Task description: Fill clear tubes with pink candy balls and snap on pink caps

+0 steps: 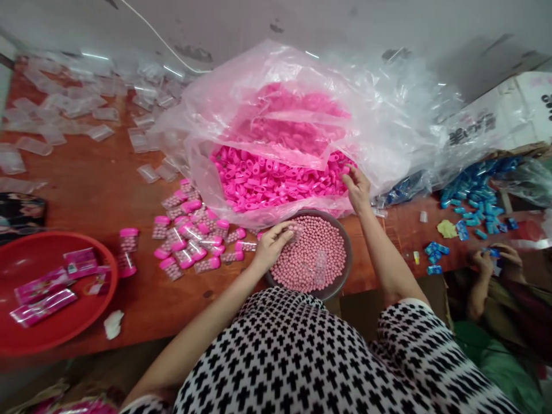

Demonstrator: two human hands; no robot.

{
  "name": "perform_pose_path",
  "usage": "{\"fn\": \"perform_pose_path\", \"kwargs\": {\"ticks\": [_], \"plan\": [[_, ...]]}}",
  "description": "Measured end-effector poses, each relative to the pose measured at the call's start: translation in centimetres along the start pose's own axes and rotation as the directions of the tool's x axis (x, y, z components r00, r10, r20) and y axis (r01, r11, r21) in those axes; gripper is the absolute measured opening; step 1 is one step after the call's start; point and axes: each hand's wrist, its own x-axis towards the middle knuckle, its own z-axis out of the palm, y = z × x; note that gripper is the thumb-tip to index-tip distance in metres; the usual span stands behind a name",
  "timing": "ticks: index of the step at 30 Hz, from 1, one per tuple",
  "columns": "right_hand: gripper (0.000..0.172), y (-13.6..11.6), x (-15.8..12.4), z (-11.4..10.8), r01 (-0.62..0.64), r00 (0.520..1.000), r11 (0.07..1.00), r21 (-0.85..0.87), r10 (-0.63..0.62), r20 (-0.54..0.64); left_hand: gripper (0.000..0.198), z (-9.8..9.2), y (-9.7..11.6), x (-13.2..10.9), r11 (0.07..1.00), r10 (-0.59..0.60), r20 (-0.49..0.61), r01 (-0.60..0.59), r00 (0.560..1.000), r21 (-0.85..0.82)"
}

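Note:
A grey bowl [348,253] full of small pink candy balls [313,244] stands at the table's front edge, close to my body. Over its left side my left hand [275,244] is closed on a small clear plastic container [296,230], partly hidden by the fingers. Clear containers [319,261] also lie on the balls. My right hand [357,185] is at the right edge of a large clear bag [267,63] of pink plastic caps [259,178]. Its fingers pinch a pink cap [346,169]. Several filled containers with pink caps [190,227] are piled left of the bowl.
Clear empty containers [101,132] are strewn at the back left. A red basin [110,287] at the left holds pink packets [43,284]. On the right, another person's hands [495,261] hold a blue item near blue caps [485,204]. A white box [504,115] stands behind.

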Motion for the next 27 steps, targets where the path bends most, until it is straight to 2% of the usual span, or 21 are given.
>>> {"fn": "perform_pose_path", "kwargs": {"ticks": [3,5,8,10,13,18,23,27], "plan": [[0.053,-2.8,-3.9,-0.2,-0.077,0.978,0.984,0.164,0.042,0.206,0.035,0.9,0.7,0.5,0.997,0.069,-0.004,-0.069,0.998,0.021],[0.049,-4.8,-6.3,-0.1,-0.052,0.956,0.983,0.174,-0.001,0.295,0.033,1.3,1.1,0.5,0.987,0.126,-0.012,-0.124,0.992,0.101],[0.039,-7.3,-9.4,0.2,0.155,0.922,0.983,0.100,-0.180,0.343,0.029,1.6,1.6,0.0,0.935,0.230,-0.005,-0.219,0.973,0.278],[0.037,-8.3,-10.9,0.6,0.306,0.871,0.951,0.036,-0.295,0.393,0.028,1.6,1.9,-0.6,0.894,0.280,0.017,-0.267,0.960,0.359],[0.038,-9.0,-12.7,1.2,0.454,0.801,0.890,-0.048,-0.383,0.460,0.028,1.6,1.9,-1.6,0.861,0.317,0.034,-0.302,0.948,0.409],[0.040,-9.1,-14.5,1.6,0.591,0.726,0.796,-0.130,-0.454,0.515,0.028,1.5,1.4,-3.1,0.831,0.351,0.025,-0.323,0.936,0.452],[0.043,-9.0,-15.8,1.7,0.651,0.672,0.741,-0.163,-0.463,0.578,0.029,1.3,1.2,-4.1,0.809,0.388,0.056,-0.369,0.920,0.459],[0.043,-8.7,-16.0,2.0,0.640,0.631,0.760,-0.112,-0.437,0.641,0.028,1.2,1.4,-4.5,0.797,0.345,0.125,-0.361,0.930,0.484]]}}
